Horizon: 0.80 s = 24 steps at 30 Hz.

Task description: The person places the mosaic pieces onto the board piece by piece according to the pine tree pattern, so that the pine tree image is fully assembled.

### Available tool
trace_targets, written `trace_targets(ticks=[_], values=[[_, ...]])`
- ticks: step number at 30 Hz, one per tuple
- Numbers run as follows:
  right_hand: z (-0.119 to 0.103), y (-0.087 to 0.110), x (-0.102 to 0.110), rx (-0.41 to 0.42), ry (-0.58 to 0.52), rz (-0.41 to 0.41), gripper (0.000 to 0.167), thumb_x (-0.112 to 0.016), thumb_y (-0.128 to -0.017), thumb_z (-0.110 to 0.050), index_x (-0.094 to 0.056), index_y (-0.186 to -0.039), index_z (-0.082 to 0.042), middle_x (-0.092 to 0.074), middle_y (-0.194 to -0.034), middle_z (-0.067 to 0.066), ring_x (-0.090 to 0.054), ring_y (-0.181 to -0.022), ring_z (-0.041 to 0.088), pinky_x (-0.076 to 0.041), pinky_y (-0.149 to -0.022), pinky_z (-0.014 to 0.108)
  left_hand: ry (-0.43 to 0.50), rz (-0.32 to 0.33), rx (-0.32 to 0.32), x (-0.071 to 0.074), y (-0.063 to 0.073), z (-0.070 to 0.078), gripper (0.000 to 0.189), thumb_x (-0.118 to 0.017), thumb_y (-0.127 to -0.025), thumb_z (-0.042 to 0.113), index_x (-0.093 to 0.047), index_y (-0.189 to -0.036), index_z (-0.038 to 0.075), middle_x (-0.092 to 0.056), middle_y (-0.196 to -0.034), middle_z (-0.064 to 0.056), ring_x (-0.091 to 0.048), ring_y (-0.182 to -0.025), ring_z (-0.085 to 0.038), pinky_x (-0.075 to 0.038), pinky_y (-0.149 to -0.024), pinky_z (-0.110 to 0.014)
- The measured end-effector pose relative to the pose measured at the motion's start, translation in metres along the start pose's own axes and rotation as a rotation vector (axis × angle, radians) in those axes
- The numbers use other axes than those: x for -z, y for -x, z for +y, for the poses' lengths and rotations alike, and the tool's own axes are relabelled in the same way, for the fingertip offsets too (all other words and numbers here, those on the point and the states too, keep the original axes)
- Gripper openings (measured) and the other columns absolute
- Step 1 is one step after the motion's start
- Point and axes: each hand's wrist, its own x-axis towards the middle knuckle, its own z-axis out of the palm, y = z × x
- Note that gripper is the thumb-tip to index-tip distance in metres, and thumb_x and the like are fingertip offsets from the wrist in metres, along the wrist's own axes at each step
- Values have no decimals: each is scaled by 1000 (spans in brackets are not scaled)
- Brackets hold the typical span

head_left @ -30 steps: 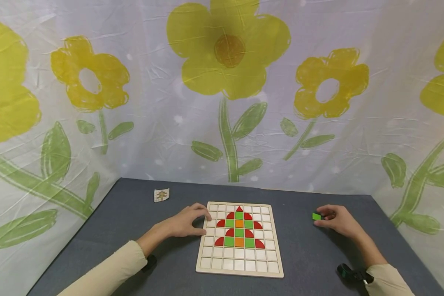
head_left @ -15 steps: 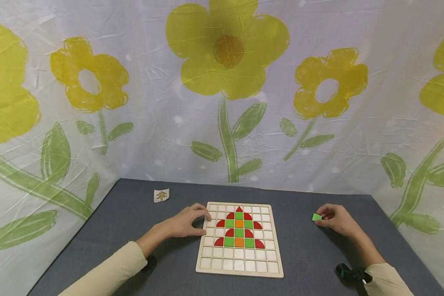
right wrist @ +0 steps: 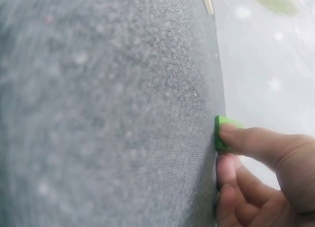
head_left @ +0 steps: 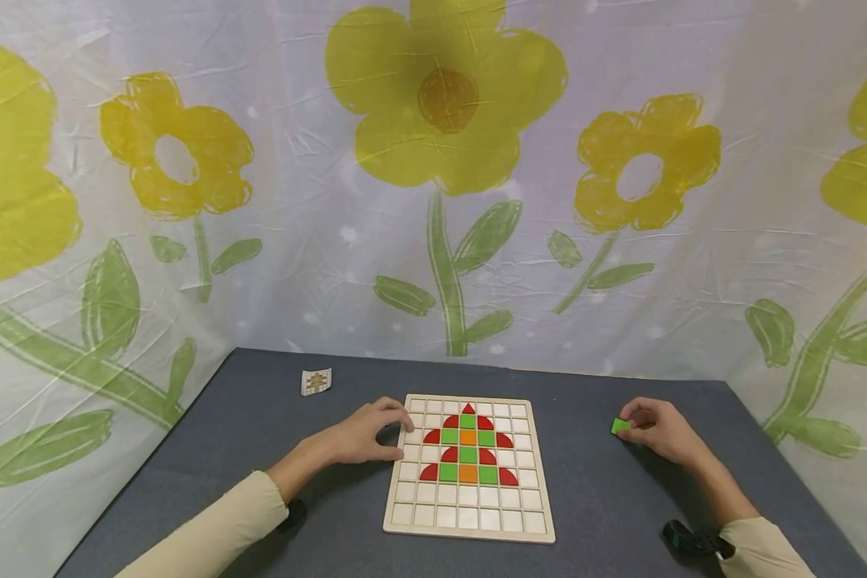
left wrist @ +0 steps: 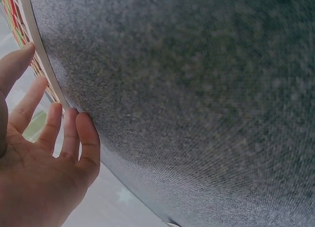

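Observation:
My right hand [head_left: 661, 431] pinches a small green cube [head_left: 619, 426] between thumb and fingers, over the right side of the table. In the right wrist view the thumb lies across the green cube [right wrist: 219, 134], and the other fingers curl below it. A square wooden grid board [head_left: 470, 536] lies in the middle of the table. Red, green and orange pieces form a tree shape in its cells. At the board's left edge rests my left hand [head_left: 364, 434], thumb and fingers spread. From the left wrist, its fingertips [left wrist: 30, 48] appear right at the board's rim.
A small patterned card [head_left: 316, 381] lies at the back left of the dark grey table [head_left: 260, 546]. Behind the table hangs a cloth [head_left: 296, 265] printed with yellow flowers. A dark band [head_left: 694, 539] is on the right wrist.
The green cube has turned a little between the right fingers, which have shifted slightly. The left hand and the board stay as they were.

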Motion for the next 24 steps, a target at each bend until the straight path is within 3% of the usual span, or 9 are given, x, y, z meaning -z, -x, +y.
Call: trace_targets(ticks=[13, 24], values=[[-5, 6, -2, -7, -1, 44, 16, -77, -91, -6, -66, -100, 2, -69, -81, 7, -65, -69, 21, -49, -57, 31, 2, -1, 1, -2, -1, -3, 31, -79, -92, 22, -66, -119, 12, -48, -135, -14, -45, -126, -39, -35, -101, -62], [-13, 8, -12, 115, -76, 53, 15, -75, -91, 2, -68, -105, 4, -70, -88, 11, -70, -73, 25, -57, -61, 35, -7, -1, 0, 0, -1, -1, 32, -79, -92, 21, -66, -119, 11, -49, -134, -14, -46, -126, -38, -35, -102, -62]])
